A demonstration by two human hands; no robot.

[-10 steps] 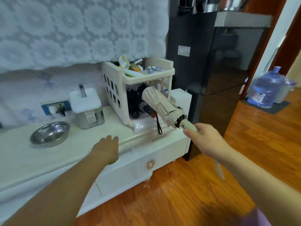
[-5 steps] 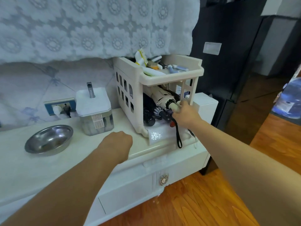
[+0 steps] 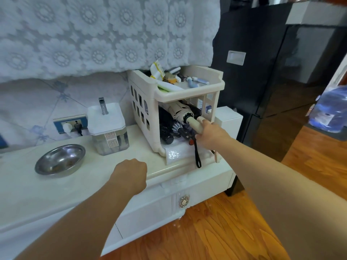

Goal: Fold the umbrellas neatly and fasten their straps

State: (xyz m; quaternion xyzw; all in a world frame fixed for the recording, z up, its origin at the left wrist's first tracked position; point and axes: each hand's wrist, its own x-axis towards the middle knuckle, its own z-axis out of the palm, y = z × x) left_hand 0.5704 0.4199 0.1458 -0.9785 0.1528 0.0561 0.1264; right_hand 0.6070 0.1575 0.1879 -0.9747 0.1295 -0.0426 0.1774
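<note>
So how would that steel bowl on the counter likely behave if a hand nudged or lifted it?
The steel bowl looks thin-walled and shallow, so it is probably light and rigid. Its polished metal sits on a glossy counter, so a nudge would likely make it slide, perhaps spin, rather than tip. Its smooth rim may feel a bit slippery.

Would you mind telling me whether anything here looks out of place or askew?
Mildly: a black wrist strap dangles from the rack over the countertop edge, beside the right hand gripping the cream umbrella.
</note>
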